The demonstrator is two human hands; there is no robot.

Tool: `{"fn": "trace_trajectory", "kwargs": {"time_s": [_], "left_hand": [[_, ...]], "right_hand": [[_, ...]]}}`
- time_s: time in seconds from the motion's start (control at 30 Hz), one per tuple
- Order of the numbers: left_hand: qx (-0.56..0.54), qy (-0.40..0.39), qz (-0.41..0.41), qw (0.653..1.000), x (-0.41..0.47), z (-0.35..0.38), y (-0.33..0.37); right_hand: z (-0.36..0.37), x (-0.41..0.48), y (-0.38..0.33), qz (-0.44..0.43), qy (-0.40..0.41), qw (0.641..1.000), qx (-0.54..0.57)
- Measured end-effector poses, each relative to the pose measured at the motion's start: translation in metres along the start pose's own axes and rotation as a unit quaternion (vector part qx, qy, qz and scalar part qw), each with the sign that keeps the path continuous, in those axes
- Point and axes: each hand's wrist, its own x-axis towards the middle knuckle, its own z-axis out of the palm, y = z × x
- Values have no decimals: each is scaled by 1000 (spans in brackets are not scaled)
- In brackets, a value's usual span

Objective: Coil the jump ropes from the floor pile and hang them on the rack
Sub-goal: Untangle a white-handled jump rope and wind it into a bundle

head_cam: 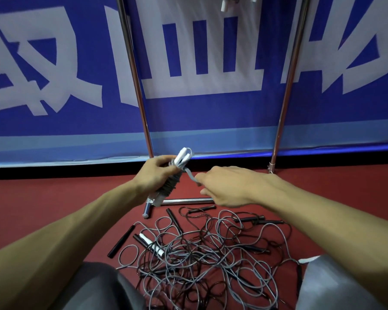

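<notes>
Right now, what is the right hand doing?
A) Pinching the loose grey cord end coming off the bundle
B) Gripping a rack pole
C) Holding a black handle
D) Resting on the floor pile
A: the right hand pinches the grey cord end, which runs to the bundle gripped by the left hand, well above the pile.

Off-frame: rack top (hung rope too)

Sports hall: red floor, blue banner, jump ropes.
</notes>
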Motion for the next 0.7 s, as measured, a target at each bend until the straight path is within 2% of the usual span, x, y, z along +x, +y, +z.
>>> {"fn": "trace_trajectory", "kwargs": {"time_s": [0.07,0.13,0.27,0.37,0.47,0.53,0.63,0.7], "left_hand": [[164,-49,70,983,-1,1,-6],[283,-105,124,945,-4,5,-10],[321,-167,170,917,-12,11,-5],[294,-195,181,918,-17,20,5],[207,-252,144,934,-26,25,18],[160,-279,113,940,-30,24,22],[93,-253,47,962,-32,21,22],[85,-236,43,967,-31,20,23]], "right_hand": [[-2,-3,-5,-44,25,998,-37],[-4,-5,-9,-75,63,994,-45],[-13,-8,-6,-36,151,988,8],[-17,-3,5,23,222,971,83],[-15,3,20,72,245,949,187],[-12,4,31,102,254,937,216],[-6,3,41,141,248,936,206],[-4,1,43,158,233,938,201]]}}
